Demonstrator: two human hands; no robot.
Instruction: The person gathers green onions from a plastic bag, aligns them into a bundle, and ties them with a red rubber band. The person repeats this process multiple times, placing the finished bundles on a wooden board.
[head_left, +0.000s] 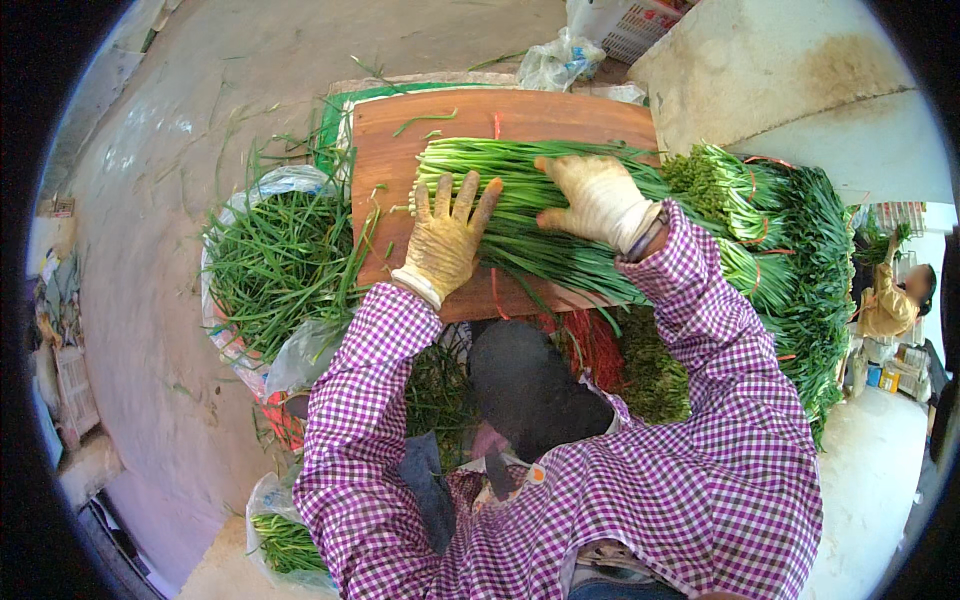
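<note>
A thick bundle of long green garlic chives (517, 169) lies across a brown wooden board (420, 120), pale cut ends to the left. My left hand (452, 229), in a yellowed glove, rests on the bundle near those ends, fingers spread. My right hand (596, 196), in a whitish glove, lies over the leafy middle, thumb and fingers apart. A red tie (496, 292) runs under the bundle and shows at both board edges. A few loose blades lie on the board's left part.
Left of the board stands a plastic-lined container of loose green blades (281, 255). Tied bundles (810, 247) are stacked at right. Red ties (592, 349) hang below the board. A plastic bag (559, 61) and a white crate (637, 30) are beyond it. Another person (892, 300) is far right.
</note>
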